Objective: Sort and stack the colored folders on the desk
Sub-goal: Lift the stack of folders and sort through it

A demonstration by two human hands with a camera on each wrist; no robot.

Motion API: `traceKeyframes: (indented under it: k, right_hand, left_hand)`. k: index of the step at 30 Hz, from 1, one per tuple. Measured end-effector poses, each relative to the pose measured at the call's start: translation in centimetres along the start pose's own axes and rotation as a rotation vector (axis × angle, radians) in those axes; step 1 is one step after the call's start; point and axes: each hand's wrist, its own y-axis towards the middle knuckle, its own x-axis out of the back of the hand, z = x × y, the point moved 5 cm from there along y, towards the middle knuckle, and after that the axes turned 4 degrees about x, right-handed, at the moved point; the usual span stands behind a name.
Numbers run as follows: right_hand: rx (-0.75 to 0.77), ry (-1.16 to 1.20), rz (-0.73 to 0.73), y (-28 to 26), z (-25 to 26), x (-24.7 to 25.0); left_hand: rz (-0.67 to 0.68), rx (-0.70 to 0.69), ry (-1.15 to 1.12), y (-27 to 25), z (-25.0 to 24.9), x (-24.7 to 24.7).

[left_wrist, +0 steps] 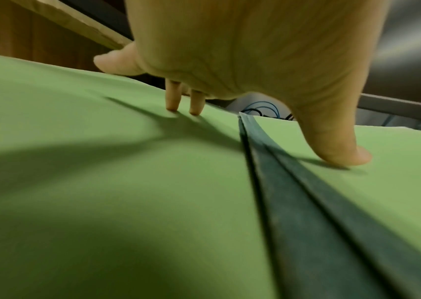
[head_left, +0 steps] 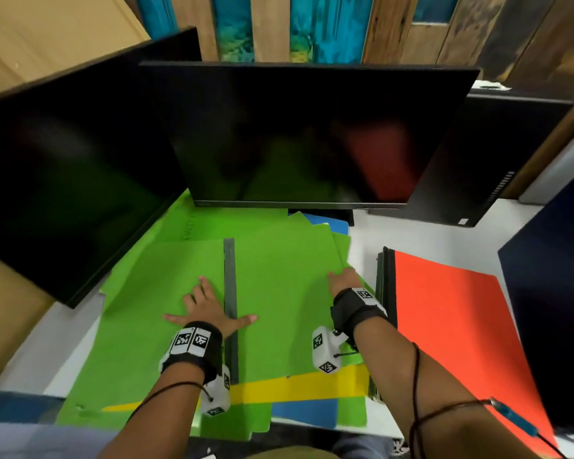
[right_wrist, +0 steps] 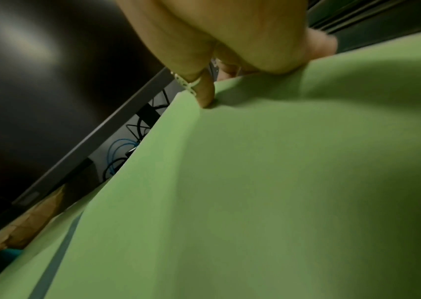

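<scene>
At the counter [head_left: 444, 233] below three dark monitors, my left hand [head_left: 209, 311] lay flat on an open green folder [head_left: 279, 293], fingers [left_wrist: 172, 99] spread straight, thumb across its dark spine [head_left: 230, 293] and pressing the right-hand leaf. My right hand [head_left: 343, 279] held that leaf at its far right edge, fingers [right_wrist: 204, 93] curled over the rim and pinching it, the edge lifted slightly where they gripped. The folder lay spread across a loose heap of other green folders [head_left: 179, 223] in front of the middle monitor [head_left: 305, 134]. A yellow folder [head_left: 295, 387] and a blue folder [head_left: 305, 414] showed from under the heap at the near edge of the counter, and another blue corner showed at the far side by the monitor's foot. To my right, apart from the heap, a red folder [head_left: 451, 313] rested on a stack with dark spines. Both wrists carried black straps with white marker blocks.
</scene>
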Motion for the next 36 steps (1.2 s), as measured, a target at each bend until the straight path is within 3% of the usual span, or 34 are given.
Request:
traceKeyframes:
  k: [8, 13, 17, 23, 26, 31, 36]
  right_hand:
    - [0.089, 0.322, -0.19, -2.7, -0.8, 2.5]
    - [0.127, 0.792, -0.358, -3.7, 0.2, 5.1]
    - [0.243, 1.2, -0.211, -3.8, 1.8, 7.1]
    - [0.426, 1.425, -0.005, -4.3, 3.7, 10.3]
    - [0.544, 1.413, 0.017, -5.0, 4.8, 11.4]
    - [0.635, 1.059, -0.137, -6.3, 5.3, 11.2]
    - [0.715, 0.793, -0.013, -6.9, 4.2, 12.3]
  left_hand:
    - [0.1, 0.074, -0.402, -0.4, -1.0, 2.3]
    - [0.11, 0.0, -0.58, -2.4, -3.1, 5.7]
    - [0.138, -0.171, -0.772, -4.9, -5.2, 8.6]
    - [-0.181, -0.473, -0.931, -10.5, -7.2, 14.5]
    - [-0.219, -0.657, -1.069, -13.8, -8.3, 16.1]
    - [-0.323, -0.88, -1.109, -18.0, -9.8, 17.5]
    - [-0.369, -0.989, -1.1, -19.1, -10.2, 18.9]
